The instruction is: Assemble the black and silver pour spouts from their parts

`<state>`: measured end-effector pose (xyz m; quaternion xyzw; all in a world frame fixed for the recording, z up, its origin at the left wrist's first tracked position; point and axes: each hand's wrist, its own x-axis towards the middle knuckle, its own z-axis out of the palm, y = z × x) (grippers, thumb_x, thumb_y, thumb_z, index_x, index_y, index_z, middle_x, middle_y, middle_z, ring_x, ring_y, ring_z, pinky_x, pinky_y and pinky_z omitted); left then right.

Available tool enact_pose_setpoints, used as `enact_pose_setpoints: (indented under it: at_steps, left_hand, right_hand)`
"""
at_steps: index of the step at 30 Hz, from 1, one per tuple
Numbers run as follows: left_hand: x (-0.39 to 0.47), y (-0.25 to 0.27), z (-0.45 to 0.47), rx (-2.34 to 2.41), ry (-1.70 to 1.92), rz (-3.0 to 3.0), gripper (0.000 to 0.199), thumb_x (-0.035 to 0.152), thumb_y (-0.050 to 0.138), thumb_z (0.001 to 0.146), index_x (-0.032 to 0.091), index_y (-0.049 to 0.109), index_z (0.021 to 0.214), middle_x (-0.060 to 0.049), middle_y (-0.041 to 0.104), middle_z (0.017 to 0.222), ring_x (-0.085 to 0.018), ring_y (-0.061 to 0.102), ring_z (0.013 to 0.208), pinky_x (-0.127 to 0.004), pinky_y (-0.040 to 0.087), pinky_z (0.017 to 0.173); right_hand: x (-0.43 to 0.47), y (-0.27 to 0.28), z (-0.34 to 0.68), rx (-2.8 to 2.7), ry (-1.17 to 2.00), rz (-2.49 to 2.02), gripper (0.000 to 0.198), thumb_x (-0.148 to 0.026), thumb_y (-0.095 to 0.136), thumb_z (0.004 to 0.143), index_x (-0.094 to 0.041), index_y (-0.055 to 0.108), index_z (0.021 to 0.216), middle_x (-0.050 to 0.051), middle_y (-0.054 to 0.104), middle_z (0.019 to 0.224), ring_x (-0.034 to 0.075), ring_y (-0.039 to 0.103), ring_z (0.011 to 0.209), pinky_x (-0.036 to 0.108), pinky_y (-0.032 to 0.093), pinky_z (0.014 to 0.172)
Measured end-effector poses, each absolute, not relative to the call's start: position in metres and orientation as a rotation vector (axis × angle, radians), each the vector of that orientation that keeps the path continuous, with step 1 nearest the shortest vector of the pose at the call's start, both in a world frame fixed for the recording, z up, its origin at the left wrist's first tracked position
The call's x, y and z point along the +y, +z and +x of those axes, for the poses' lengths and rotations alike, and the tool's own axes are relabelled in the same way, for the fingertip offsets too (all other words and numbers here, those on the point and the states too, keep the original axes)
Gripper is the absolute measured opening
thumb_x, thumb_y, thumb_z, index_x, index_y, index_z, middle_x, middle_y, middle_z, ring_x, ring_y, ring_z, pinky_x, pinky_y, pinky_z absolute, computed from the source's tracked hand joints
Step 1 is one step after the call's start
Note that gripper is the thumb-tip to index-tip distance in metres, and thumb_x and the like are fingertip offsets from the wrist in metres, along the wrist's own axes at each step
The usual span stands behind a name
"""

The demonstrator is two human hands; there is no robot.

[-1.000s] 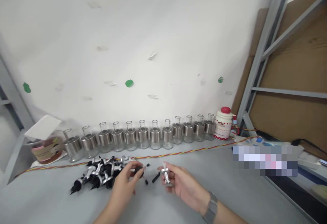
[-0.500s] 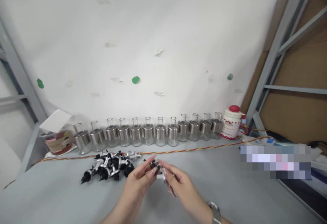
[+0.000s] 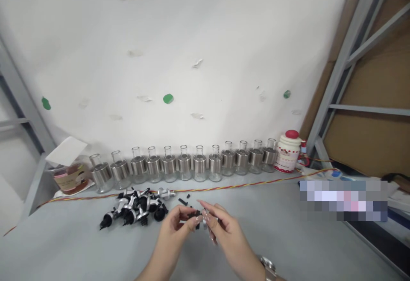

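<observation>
Near the front middle of the table, my left hand [image 3: 177, 225] is closed, its thumb and fingers pinching the black part of a silver-and-black bottle pourer [image 3: 205, 221]. My right hand [image 3: 222, 225] is closed round the silver part of that same pourer. Fingers cover much of it, so its full shape is hidden. Just behind the hands lie small black pieces, one a short rod [image 3: 183, 201] and one a tiny stub [image 3: 188, 196]. To the left sits a heap of silver-and-black pourers [image 3: 137, 206], with one silver pourer [image 3: 164, 193] at its far right edge.
A row of glass bottles with metal sleeves [image 3: 185, 163] stands along the wall. In front of it runs a red-and-yellow twisted cord [image 3: 224, 187]. A plastic tub [image 3: 70, 180] is at far left, a cream jar with red lid [image 3: 287, 153] at right. Metal frames edge both sides.
My left hand's fingers have drawn back slightly and now pinch the pourer's black end. Small black pieces behind the hands show more plainly. The view has shifted a little.
</observation>
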<state>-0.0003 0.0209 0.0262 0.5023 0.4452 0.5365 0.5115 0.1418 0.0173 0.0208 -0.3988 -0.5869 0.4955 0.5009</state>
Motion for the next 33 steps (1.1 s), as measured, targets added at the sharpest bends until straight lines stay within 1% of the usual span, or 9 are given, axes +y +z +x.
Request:
enact_pose_setpoints:
  at_steps: [6, 12, 16, 18, 20, 24, 26, 30, 33]
  left_hand:
    - [0.011, 0.021, 0.006, 1.183, 1.163, 1.384, 0.037, 0.048, 0.041, 0.078, 0.018, 0.046, 0.057, 0.007, 0.040, 0.046, -0.009, 0.038, 0.044, -0.019, 0.031, 0.044]
    - [0.011, 0.018, 0.011, 1.193, 1.046, 1.170, 0.050, 0.059, 0.025, 0.078, 0.019, 0.047, 0.057, 0.006, 0.040, 0.036, -0.011, 0.036, 0.033, -0.022, 0.031, 0.036]
    - [0.002, 0.001, 0.005, 1.382, 1.231, 1.333, 0.040, 0.052, 0.038, 0.076, 0.019, 0.056, 0.088, -0.005, 0.063, 0.069, -0.020, 0.057, 0.064, -0.026, 0.045, 0.053]
    - [-0.001, -0.009, 0.001, 1.427, 1.305, 1.506, 0.040, 0.048, 0.047, 0.071, 0.019, 0.058, 0.096, -0.011, 0.061, 0.101, -0.025, 0.053, 0.096, -0.029, 0.044, 0.075]
    - [-0.001, -0.015, -0.002, 1.426, 1.320, 1.531, 0.045, 0.048, 0.050, 0.068, 0.017, 0.057, 0.100, -0.013, 0.055, 0.114, -0.027, 0.046, 0.106, -0.032, 0.039, 0.084]
    - [0.000, 0.002, 0.002, 1.352, 1.184, 1.459, 0.038, 0.051, 0.042, 0.073, 0.020, 0.059, 0.086, -0.007, 0.063, 0.080, -0.021, 0.056, 0.075, -0.029, 0.045, 0.068]
    - [-0.002, 0.016, 0.007, 1.341, 1.184, 1.387, 0.039, 0.054, 0.035, 0.076, 0.022, 0.056, 0.074, 0.001, 0.052, 0.053, -0.016, 0.050, 0.052, -0.025, 0.042, 0.052]
    - [-0.004, 0.032, 0.016, 1.287, 1.246, 1.363, 0.039, 0.056, 0.034, 0.077, 0.021, 0.045, 0.062, 0.007, 0.035, 0.044, -0.011, 0.035, 0.041, -0.022, 0.034, 0.044]
    - [-0.003, 0.032, 0.015, 1.309, 1.313, 1.378, 0.038, 0.054, 0.033, 0.078, 0.021, 0.041, 0.060, 0.007, 0.033, 0.045, -0.011, 0.035, 0.042, -0.021, 0.032, 0.045]
  right_hand:
    - [0.008, 0.027, 0.142, -1.542, 1.140, -0.984, 0.039, -0.042, 0.033, 0.086, -0.024, 0.047, 0.118, 0.001, 0.047, 0.077, 0.011, 0.047, 0.057, 0.024, 0.044, 0.057]
    - [0.001, 0.029, 0.145, -1.833, 0.909, -1.034, 0.037, -0.034, 0.030, 0.088, -0.027, 0.040, 0.123, 0.008, 0.047, 0.113, 0.020, 0.041, 0.107, 0.033, 0.032, 0.093]
    - [-0.001, 0.026, 0.142, -1.982, 0.785, -0.945, 0.043, -0.024, 0.026, 0.089, -0.025, 0.023, 0.132, 0.009, 0.047, 0.105, 0.019, 0.044, 0.101, 0.033, 0.036, 0.090]
    - [0.000, 0.025, 0.140, -2.047, 0.745, -0.940, 0.046, -0.022, 0.027, 0.088, -0.024, 0.017, 0.133, 0.010, 0.046, 0.100, 0.019, 0.047, 0.094, 0.033, 0.039, 0.086]
    - [0.000, 0.024, 0.139, -2.104, 0.733, -0.970, 0.049, -0.022, 0.028, 0.088, -0.023, 0.013, 0.134, 0.011, 0.045, 0.098, 0.019, 0.049, 0.087, 0.033, 0.043, 0.080]
    - [-0.001, 0.030, 0.142, -2.141, 0.722, -0.961, 0.052, -0.023, 0.028, 0.088, -0.024, 0.006, 0.134, 0.010, 0.044, 0.096, 0.019, 0.050, 0.081, 0.032, 0.045, 0.075]
    - [-0.003, 0.034, 0.145, -2.113, 0.700, -0.930, 0.052, -0.025, 0.029, 0.088, -0.025, 0.006, 0.134, 0.009, 0.046, 0.098, 0.019, 0.050, 0.085, 0.032, 0.043, 0.078]
    - [-0.005, 0.038, 0.149, -1.971, 0.729, -0.980, 0.048, -0.030, 0.033, 0.087, -0.023, 0.016, 0.132, 0.009, 0.048, 0.103, 0.020, 0.047, 0.096, 0.031, 0.039, 0.084]
    - [-0.003, 0.037, 0.147, -1.860, 0.811, -1.069, 0.029, -0.034, 0.032, 0.088, -0.022, 0.040, 0.112, 0.005, 0.052, 0.089, 0.017, 0.051, 0.083, 0.028, 0.040, 0.077]
